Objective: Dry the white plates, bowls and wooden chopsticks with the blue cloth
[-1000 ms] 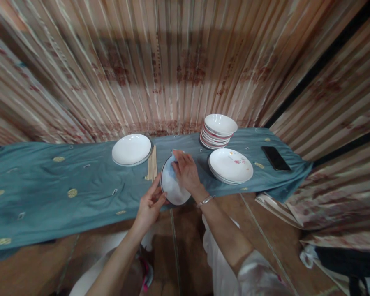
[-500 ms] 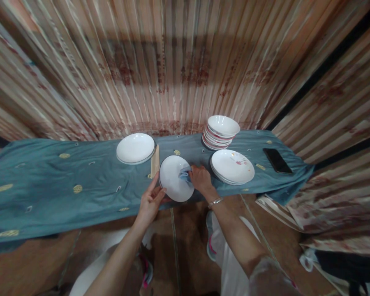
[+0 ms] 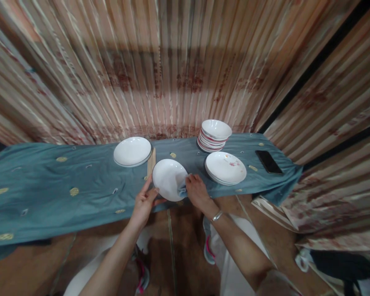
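Note:
A white plate (image 3: pixel 167 177) is held tilted above the table's front edge. My left hand (image 3: pixel 145 200) grips its lower left rim, thumb on top and fingers beneath. At the plate's right side my right hand (image 3: pixel 198 190) is closed on a small blue-grey cloth (image 3: pixel 182 190), which presses against the plate's inner surface near the lower right rim. Part of the cloth is hidden by the fingers. Just behind the held plate lie several light wooden chopsticks (image 3: pixel 151 161), partly covered by it.
A stack of white plates (image 3: pixel 132 151) lies to the left. On the right are flower-patterned plates (image 3: pixel 223 167), stacked bowls with red bands (image 3: pixel 214 131) and a black phone (image 3: pixel 268 161). A teal cloth (image 3: pixel 49 185) covers the table; a pleated curtain (image 3: pixel 172 82) hangs behind it.
My right hand has moved the cloth from the plate's middle right down to its lower right. My left hand keeps its grip on the rim. The view has shifted slightly.

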`<state>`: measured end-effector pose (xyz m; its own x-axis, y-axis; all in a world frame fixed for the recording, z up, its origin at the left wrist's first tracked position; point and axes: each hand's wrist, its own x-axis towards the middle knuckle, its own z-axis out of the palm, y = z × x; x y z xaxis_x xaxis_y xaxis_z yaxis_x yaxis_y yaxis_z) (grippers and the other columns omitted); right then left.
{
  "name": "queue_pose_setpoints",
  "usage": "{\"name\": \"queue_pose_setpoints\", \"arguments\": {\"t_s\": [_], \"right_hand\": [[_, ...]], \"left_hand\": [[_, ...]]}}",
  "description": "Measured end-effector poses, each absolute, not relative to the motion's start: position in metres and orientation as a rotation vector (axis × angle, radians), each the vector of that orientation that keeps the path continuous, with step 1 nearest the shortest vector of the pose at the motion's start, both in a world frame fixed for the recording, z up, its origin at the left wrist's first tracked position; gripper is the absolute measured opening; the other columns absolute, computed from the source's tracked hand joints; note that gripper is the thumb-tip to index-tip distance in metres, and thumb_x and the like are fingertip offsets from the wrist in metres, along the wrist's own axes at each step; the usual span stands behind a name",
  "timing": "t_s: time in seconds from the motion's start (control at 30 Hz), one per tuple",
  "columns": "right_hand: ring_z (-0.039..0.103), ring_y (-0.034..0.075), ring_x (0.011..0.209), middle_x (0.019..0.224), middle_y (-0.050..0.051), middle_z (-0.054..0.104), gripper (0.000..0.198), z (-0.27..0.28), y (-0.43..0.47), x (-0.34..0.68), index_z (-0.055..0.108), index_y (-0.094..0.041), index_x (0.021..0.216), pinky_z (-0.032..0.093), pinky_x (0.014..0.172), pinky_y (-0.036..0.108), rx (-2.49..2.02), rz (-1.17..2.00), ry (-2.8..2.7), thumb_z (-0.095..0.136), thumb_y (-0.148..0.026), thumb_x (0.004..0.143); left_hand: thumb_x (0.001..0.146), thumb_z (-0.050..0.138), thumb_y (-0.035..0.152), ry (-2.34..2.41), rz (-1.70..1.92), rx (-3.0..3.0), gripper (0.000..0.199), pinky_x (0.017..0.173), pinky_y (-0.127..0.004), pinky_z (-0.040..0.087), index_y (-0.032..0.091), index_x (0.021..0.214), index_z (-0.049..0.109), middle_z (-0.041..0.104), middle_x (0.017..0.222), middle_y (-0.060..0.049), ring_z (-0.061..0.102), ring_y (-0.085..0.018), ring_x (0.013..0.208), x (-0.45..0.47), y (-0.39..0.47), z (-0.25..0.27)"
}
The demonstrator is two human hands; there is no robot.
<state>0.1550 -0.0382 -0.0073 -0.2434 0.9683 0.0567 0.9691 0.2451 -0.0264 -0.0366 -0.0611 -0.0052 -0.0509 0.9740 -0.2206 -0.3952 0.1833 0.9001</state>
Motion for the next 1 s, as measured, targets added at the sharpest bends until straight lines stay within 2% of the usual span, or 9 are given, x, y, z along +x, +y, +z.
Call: {"name": "queue_pose_setpoints", "arguments": {"t_s": [0.23, 0.4, 0.53, 0.63, 0.73, 0.8, 0.9, 1.0], "right_hand": [[0.057, 0.022, 0.099, 0.105, 0.014, 0.065, 0.027, -0.008, -0.049, 0.152, 0.065, -0.009, 0.102, 0.039, 0.094, 0.034, -1.587, 0.197, -2.588, 0.045, -0.004, 0.085], [0.06, 0.021, 0.095, 0.101, 0.011, 0.067, 0.031, 0.003, -0.056, 0.14, 0.065, -0.012, 0.1, 0.043, 0.09, 0.032, -1.407, 0.416, -2.499, 0.044, 0.001, 0.081], [0.058, 0.021, 0.108, 0.118, 0.011, 0.063, 0.044, 0.004, -0.057, 0.126, 0.062, -0.014, 0.112, 0.043, 0.097, 0.035, -1.211, 0.568, -2.329, 0.042, 0.002, 0.077], [0.049, 0.021, 0.125, 0.134, 0.012, 0.054, 0.053, -0.005, -0.053, 0.114, 0.055, -0.015, 0.126, 0.037, 0.107, 0.038, -1.078, 0.653, -2.183, 0.04, 0.0, 0.077], [0.041, 0.02, 0.133, 0.142, 0.011, 0.047, 0.055, -0.017, -0.045, 0.104, 0.048, -0.016, 0.134, 0.032, 0.112, 0.04, -1.006, 0.71, -2.092, 0.04, -0.006, 0.08], [0.037, 0.02, 0.136, 0.146, 0.01, 0.042, 0.057, -0.024, -0.038, 0.1, 0.044, -0.017, 0.138, 0.03, 0.114, 0.041, -1.002, 0.713, -2.081, 0.04, -0.008, 0.082], [0.032, 0.021, 0.139, 0.15, 0.011, 0.036, 0.062, -0.033, -0.025, 0.1, 0.038, -0.015, 0.142, 0.027, 0.115, 0.043, -1.045, 0.662, -2.112, 0.041, -0.006, 0.08], [0.033, 0.024, 0.138, 0.148, 0.014, 0.037, 0.064, -0.037, -0.014, 0.103, 0.04, -0.012, 0.14, 0.029, 0.114, 0.045, -1.163, 0.588, -2.148, 0.042, -0.004, 0.077]], "left_hand": [[0.056, 0.084, 0.032, 1.042, 1.293, 0.719, 0.103, 0.062, -0.034, 0.058, 0.016, 0.145, 0.034, 0.07, 0.073, -0.003, 0.065, -0.019, 0.068, -0.036, -0.059, -0.006], [0.059, 0.082, 0.03, 1.023, 1.29, 0.703, 0.099, 0.06, -0.033, 0.058, 0.016, 0.145, 0.034, 0.069, 0.073, -0.003, 0.065, -0.019, 0.069, -0.036, -0.059, -0.008], [0.065, 0.078, 0.032, 1.017, 1.284, 0.675, 0.087, 0.06, -0.03, 0.058, 0.021, 0.142, 0.04, 0.071, 0.089, -0.005, 0.066, -0.017, 0.073, -0.036, -0.06, -0.006], [0.072, 0.072, 0.04, 1.02, 1.262, 0.67, 0.079, 0.059, -0.03, 0.057, 0.021, 0.142, 0.04, 0.069, 0.105, -0.01, 0.067, -0.02, 0.078, -0.036, -0.062, -0.003], [0.075, 0.068, 0.045, 1.024, 1.271, 0.679, 0.075, 0.059, -0.029, 0.057, 0.021, 0.141, 0.042, 0.067, 0.111, -0.012, 0.067, -0.02, 0.08, -0.035, -0.063, -0.003], [0.075, 0.069, 0.045, 1.022, 1.28, 0.686, 0.075, 0.061, -0.03, 0.057, 0.021, 0.14, 0.043, 0.068, 0.107, -0.01, 0.066, -0.019, 0.079, -0.035, -0.063, -0.006], [0.069, 0.075, 0.036, 1.021, 1.302, 0.698, 0.079, 0.066, -0.032, 0.058, 0.021, 0.14, 0.044, 0.069, 0.088, -0.004, 0.064, -0.017, 0.074, -0.034, -0.062, -0.013], [0.065, 0.078, 0.026, 1.018, 1.318, 0.698, 0.084, 0.069, -0.034, 0.059, 0.021, 0.141, 0.042, 0.065, 0.073, 0.001, 0.062, -0.015, 0.071, -0.033, -0.06, -0.018]]}}
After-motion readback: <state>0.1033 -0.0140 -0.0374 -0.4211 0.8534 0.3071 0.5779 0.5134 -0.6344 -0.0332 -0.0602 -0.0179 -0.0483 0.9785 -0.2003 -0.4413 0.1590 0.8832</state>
